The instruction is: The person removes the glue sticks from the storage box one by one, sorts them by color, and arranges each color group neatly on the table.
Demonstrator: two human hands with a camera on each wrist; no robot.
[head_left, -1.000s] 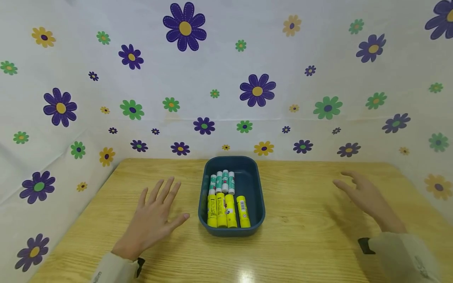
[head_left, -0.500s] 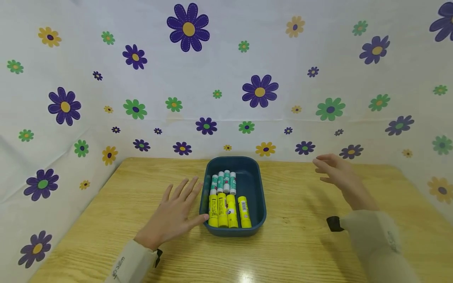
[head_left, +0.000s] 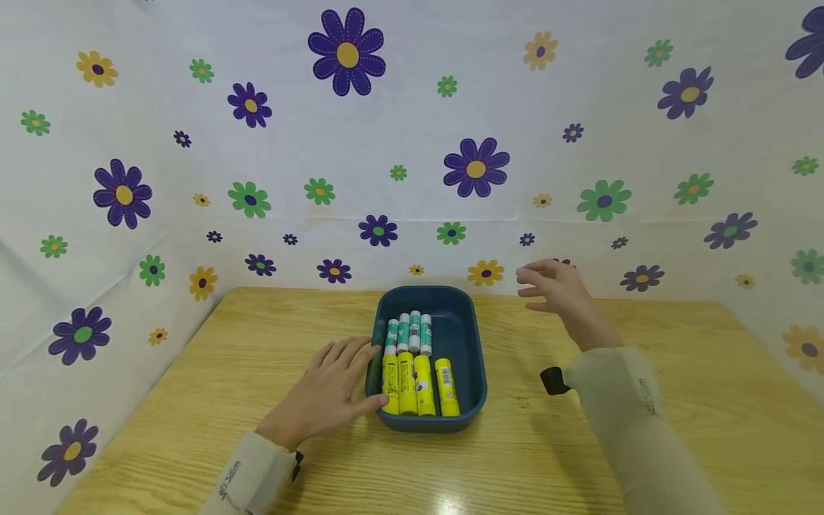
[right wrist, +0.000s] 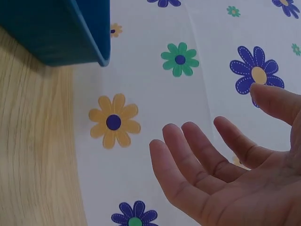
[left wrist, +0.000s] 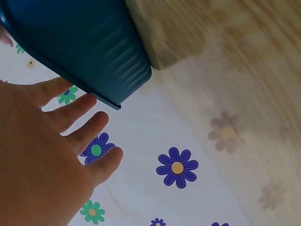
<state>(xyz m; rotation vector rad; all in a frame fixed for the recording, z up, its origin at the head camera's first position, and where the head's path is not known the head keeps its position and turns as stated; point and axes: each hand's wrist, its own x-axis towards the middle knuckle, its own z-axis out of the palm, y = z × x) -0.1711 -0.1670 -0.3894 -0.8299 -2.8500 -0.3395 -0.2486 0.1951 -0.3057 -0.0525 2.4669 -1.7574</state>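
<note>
A dark blue bin (head_left: 430,423) stands on the wooden table, its long side running away from me. Inside, several yellow glue sticks (head_left: 423,386) lie in the near half. Several smaller white-and-green glue sticks (head_left: 415,331) lie beyond them, toward the left wall. My left hand (head_left: 328,390) is at the bin's left rim, fingers extended, thumb over the near left corner. In the left wrist view its fingertips meet the rim (left wrist: 70,82). My right hand (head_left: 566,297) is in the air to the right of the bin, fingers loosely bent and holding nothing, apart from the bin wall (right wrist: 70,42).
The wooden table (head_left: 270,315) extends on both sides of the bin. A white sheet with printed flowers (head_left: 412,121) hangs behind it and along both sides. Inside the bin, the right far part shows bare bottom (head_left: 453,332).
My left hand has moved right, up to the bin's left rim. The right hand has swung left toward the bin and risen higher in view. The bin and glue sticks stay in place.
</note>
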